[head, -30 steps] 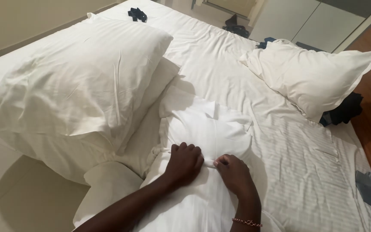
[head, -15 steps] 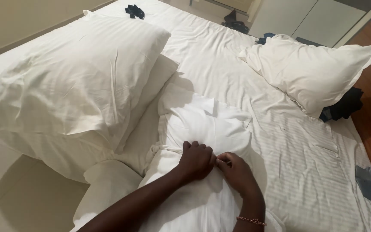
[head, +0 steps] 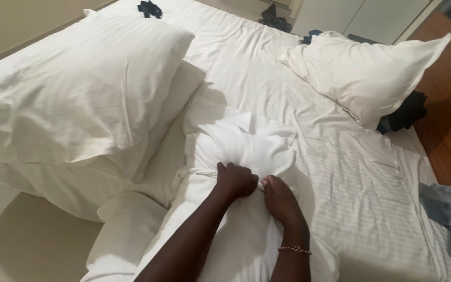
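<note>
The person bends over the bed (head: 351,209), and both hands are on a white pillow (head: 241,141) that lies in the middle of the mattress, between a big pillow (head: 79,99) on the left and another pillow (head: 366,73) at the far right side. The left hand (head: 235,180) is closed into a fist around a bunched fold of the pillowcase. The right hand (head: 279,201), with a thin bracelet (head: 294,250) on the wrist, is curled and pinches the same fold just beside the left one; the two hands touch.

The pillow looks soft and light, I think. It gives way under the fingers and the cloth wrinkles easily, so nothing here is fragile. The cotton case seems a little smooth, so a loose pinch may slip. The best place to hold is the gathered cloth at the near edge, where the hands already are.

Dark clothes (head: 405,112) lie at the edge of the bed, near the wooden floor (head: 450,104).
</note>
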